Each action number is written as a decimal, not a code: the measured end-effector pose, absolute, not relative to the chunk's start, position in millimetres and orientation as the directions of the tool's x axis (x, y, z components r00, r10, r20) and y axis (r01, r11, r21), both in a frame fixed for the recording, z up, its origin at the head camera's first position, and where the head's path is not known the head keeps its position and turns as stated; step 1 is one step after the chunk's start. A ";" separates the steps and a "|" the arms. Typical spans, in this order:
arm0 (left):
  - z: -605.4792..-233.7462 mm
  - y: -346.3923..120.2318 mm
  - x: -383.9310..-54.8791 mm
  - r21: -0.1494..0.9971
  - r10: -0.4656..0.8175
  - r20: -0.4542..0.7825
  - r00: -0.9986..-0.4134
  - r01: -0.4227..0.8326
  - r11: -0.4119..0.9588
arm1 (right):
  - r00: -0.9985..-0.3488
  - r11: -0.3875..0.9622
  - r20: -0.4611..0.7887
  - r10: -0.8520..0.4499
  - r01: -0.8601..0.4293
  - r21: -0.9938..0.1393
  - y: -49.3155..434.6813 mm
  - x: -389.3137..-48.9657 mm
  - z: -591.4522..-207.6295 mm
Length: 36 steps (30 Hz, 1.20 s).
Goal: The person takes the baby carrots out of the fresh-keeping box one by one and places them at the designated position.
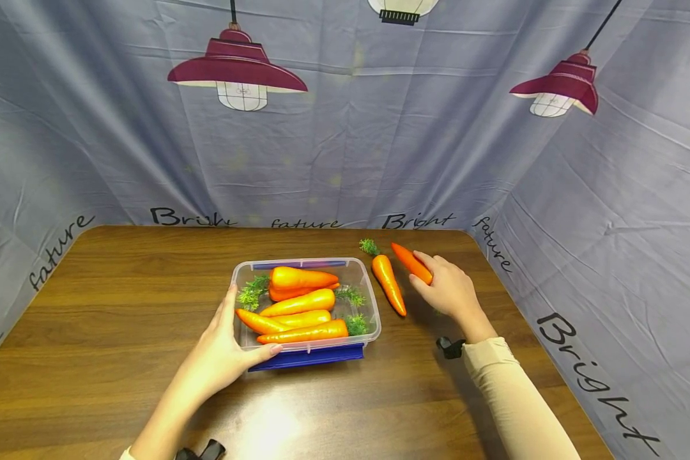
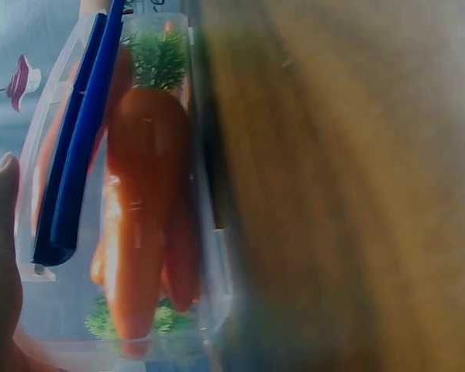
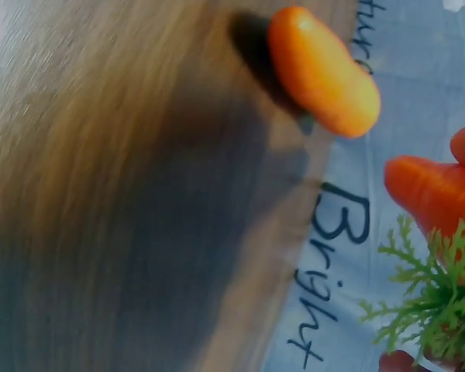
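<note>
A clear plastic container (image 1: pixel 374 306) with blue side clips holds several orange carrots with green tops, and one carrot (image 2: pixel 143 209) shows through its wall in the left wrist view. My left hand (image 1: pixel 221 348) grips its near-left corner, thumb along the front rim and fingers along the left side. To the right of the container, my right hand (image 1: pixel 448 287) holds a carrot (image 1: pixel 408 260) with its tip facing away from me. The leafy top (image 3: pixel 442 294) of that carrot appears by the fingers in the right wrist view. Another carrot (image 1: pixel 388 284) lies on the table between container and right hand.
The wooden table (image 1: pixel 92 332) carries everything. A blue-grey curtain (image 1: pixel 345 140) printed with lamps and lettering encloses its back and sides. The blue front clip (image 1: pixel 307 358) hangs outward from the container's near side.
</note>
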<state>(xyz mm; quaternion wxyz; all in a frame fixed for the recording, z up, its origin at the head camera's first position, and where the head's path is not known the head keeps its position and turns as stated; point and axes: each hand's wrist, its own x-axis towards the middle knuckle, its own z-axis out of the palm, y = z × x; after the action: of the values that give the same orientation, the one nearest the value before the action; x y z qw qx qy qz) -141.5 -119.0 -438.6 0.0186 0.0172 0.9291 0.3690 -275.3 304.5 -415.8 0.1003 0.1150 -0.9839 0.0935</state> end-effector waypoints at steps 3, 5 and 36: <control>-443.7 -119.2 -140.8 0.706 0.027 -0.020 -0.999 0.005 0.708 | -0.962 0.962 0.183 -0.203 -0.230 -0.145 309.0 -278.1 -419.7; -447.0 -119.3 -140.8 0.719 0.018 -0.013 -1.000 0.003 0.695 | -0.967 0.965 0.163 -0.198 -0.222 -0.140 311.9 -279.9 -421.9; -465.8 -120.4 -138.7 0.849 -0.014 0.045 -0.999 0.031 0.527 | -0.978 0.976 -0.107 -0.180 -0.164 -0.144 321.1 -287.1 -444.2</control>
<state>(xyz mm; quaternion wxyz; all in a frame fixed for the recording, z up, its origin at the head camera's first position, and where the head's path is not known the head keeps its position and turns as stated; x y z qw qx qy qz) -138.7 -120.4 -465.8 -0.0232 0.0051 0.8734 0.4865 -287.1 321.1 -444.2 -0.0600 0.0867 -0.9921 0.0673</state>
